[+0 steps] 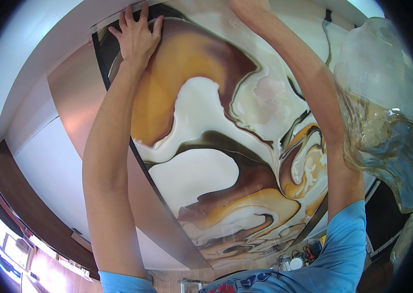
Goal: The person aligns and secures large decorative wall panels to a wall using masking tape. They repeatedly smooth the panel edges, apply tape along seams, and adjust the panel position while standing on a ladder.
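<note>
Floorboards (50, 262) show past the marbled panel (199, 110), likely stiff, best edge-held; my left hand (137, 39) splays at its corner; right hand (251, 7), cropped, can't tell.

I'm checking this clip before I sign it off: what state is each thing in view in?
Marbled panel: in one piece as far as shown, glossy.
Left hand: open, spread against the panel's upper left corner.
Right hand: cut off by the picture's upper edge; grip cannot be told.
Translucent sheeting: wrinkled, bunched in folds.
Window: brightly lit; open or shut cannot be told.
</note>
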Action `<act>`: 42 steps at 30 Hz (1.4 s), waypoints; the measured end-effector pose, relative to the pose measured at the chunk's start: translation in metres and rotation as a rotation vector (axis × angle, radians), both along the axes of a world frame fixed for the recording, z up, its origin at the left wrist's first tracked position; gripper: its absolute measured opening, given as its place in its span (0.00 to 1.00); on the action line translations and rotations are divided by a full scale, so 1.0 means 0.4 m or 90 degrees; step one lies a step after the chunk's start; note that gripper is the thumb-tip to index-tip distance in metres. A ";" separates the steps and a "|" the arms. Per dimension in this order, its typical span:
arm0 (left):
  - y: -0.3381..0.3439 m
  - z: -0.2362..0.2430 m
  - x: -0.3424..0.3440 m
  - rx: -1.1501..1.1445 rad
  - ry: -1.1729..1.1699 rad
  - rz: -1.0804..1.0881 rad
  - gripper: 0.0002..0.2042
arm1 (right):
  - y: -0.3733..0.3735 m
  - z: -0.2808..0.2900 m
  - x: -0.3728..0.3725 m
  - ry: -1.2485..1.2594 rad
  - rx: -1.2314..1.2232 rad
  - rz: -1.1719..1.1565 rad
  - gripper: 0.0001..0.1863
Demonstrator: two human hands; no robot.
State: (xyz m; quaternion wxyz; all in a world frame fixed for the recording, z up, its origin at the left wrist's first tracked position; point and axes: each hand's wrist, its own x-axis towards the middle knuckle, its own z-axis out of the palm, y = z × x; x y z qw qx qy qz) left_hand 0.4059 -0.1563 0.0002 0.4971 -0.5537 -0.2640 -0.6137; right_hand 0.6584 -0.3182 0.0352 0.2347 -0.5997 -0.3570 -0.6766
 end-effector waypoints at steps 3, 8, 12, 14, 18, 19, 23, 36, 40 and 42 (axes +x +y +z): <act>-0.002 -0.002 0.005 -0.018 -0.008 -0.018 0.35 | -0.001 0.002 0.001 0.006 -0.011 -0.003 0.16; -0.010 -0.001 0.014 -0.013 -0.015 -0.006 0.36 | 0.005 0.008 0.001 0.012 -0.010 0.000 0.16; -0.011 0.001 0.016 -0.011 -0.019 0.000 0.36 | 0.007 0.006 0.000 0.014 -0.008 0.006 0.15; -0.010 0.002 0.017 -0.009 -0.019 0.002 0.36 | 0.005 0.005 -0.001 0.016 -0.014 0.006 0.15; -0.011 0.004 0.025 0.000 -0.013 -0.025 0.36 | 0.001 0.004 -0.007 0.023 -0.026 -0.008 0.15; -0.012 0.005 0.029 0.002 -0.009 -0.025 0.35 | 0.001 0.005 -0.009 0.027 -0.028 -0.011 0.15; -0.021 0.009 0.066 0.021 0.012 -0.010 0.35 | 0.005 0.007 -0.008 0.021 -0.024 -0.010 0.15; -0.024 0.016 0.147 0.035 0.010 -0.007 0.34 | 0.006 0.005 -0.007 0.021 -0.026 -0.006 0.15; -0.029 0.020 0.157 0.057 0.010 -0.011 0.34 | 0.000 0.006 -0.013 0.042 -0.068 -0.039 0.14; -0.048 0.021 0.168 0.072 0.020 -0.020 0.34 | 0.006 0.009 -0.014 0.035 -0.046 -0.023 0.15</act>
